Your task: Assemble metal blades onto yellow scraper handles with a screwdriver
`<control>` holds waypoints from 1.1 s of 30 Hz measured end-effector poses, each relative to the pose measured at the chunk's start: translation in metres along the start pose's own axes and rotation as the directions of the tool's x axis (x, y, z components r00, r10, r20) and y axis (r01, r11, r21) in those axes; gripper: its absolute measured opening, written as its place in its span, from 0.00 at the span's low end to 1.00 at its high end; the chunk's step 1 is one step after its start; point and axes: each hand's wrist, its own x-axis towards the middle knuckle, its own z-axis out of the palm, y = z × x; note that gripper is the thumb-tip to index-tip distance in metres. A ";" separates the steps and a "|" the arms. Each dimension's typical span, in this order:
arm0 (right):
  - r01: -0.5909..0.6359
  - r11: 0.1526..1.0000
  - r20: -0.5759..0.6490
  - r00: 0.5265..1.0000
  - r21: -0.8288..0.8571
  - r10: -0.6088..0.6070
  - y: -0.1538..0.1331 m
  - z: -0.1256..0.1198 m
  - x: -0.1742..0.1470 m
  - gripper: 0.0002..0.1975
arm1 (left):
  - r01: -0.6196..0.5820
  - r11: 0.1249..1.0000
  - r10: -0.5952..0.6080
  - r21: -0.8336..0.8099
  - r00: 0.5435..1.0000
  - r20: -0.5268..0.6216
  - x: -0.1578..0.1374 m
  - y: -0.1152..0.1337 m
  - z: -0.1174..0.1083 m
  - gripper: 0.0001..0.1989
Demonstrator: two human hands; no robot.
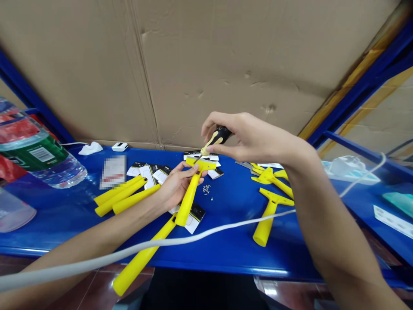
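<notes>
Scraper, yellow plastic with a T-shaped head, sits upright above the blue table, gripped by the left hand. The right hand holds a black-and-cream screwdriver closed in its fingers, tip at the head. Judged mid-batch: loose screws and several unassembled scrapers remain alongside.

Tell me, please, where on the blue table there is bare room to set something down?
Bare blue table lies between the small screws and the lone yellow scraper, down to the front edge under the white cable. It is crowded around the left hand, by the yellow handles and the cards.
</notes>
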 end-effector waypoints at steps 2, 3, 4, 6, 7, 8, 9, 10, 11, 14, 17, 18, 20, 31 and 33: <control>0.021 1.000 0.011 1.000 0.011 -0.021 0.001 0.000 0.000 0.11 | 0.002 1.000 -0.002 0.000 1.000 -0.008 0.000 0.000 0.001 0.09; 0.031 0.999 0.017 0.999 0.022 -0.031 0.001 0.000 0.000 0.10 | 0.002 1.000 -0.002 0.001 1.000 -0.013 -0.001 0.000 0.002 0.09; 0.037 0.999 0.017 0.999 0.030 -0.038 0.001 0.000 0.000 0.09 | 0.003 1.000 -0.003 0.004 1.000 -0.015 -0.001 0.000 0.002 0.09; 0.037 0.999 -0.012 0.999 0.031 -0.036 -0.001 0.000 0.001 0.07 | 0.001 1.000 -0.001 0.009 1.000 -0.015 -0.002 0.002 0.004 0.08; 0.030 0.999 -0.033 0.999 0.023 -0.029 -0.002 0.000 0.001 0.07 | -0.001 1.000 0.001 0.010 1.000 -0.011 -0.003 0.002 0.004 0.08; 0.024 1.000 -0.051 0.998 0.010 -0.023 -0.003 0.000 0.002 0.07 | -0.003 1.000 0.003 0.008 1.000 -0.004 -0.003 0.002 0.004 0.09; 0.019 1.000 -0.062 0.998 -0.003 -0.019 -0.004 0.000 0.002 0.07 | -0.005 1.000 0.005 0.005 1.000 0.004 -0.003 0.003 0.004 0.09; 0.018 1.000 -0.064 0.998 -0.013 -0.019 -0.004 0.000 0.002 0.07 | -0.004 1.000 0.004 0.001 1.000 0.009 -0.003 0.002 0.004 0.10; 0.023 1.000 -0.057 0.998 -0.017 -0.024 -0.004 0.000 0.001 0.08 | -0.002 1.000 0.002 -0.005 1.000 0.009 -0.003 0.002 0.004 0.10; 0.047 0.999 -0.016 0.999 0.008 -0.046 -0.003 0.001 0.001 0.09 | 0.009 1.000 -0.009 -0.018 1.000 -0.014 -0.002 0.001 0.003 0.10; 0.029 0.999 -0.007 1.000 0.038 -0.029 -0.002 0.002 0.002 0.08 | 0.013 1.000 -0.014 -0.016 1.000 -0.021 -0.002 0.002 0.003 0.11; 0.019 0.999 -0.021 1.000 0.031 -0.018 -0.002 0.002 0.003 0.08 | 0.015 1.000 -0.015 -0.012 1.000 -0.016 -0.002 0.003 0.004 0.11; 0.001 1.000 -0.056 0.998 -0.005 -0.002 -0.001 0.002 0.003 0.09 | 0.014 1.000 -0.014 -0.006 1.000 -0.005 -0.003 0.003 0.003 0.11; -0.053 0.998 -0.045 0.998 0.030 0.055 0.006 0.003 0.003 0.12 | -0.016 1.000 0.016 0.011 1.000 -0.007 -0.001 0.001 0.001 0.09; -0.068 0.997 -0.077 0.995 -0.021 0.066 0.007 0.003 0.003 0.13 | -0.022 1.000 0.022 0.012 1.000 0.018 0.000 0.000 -0.001 0.09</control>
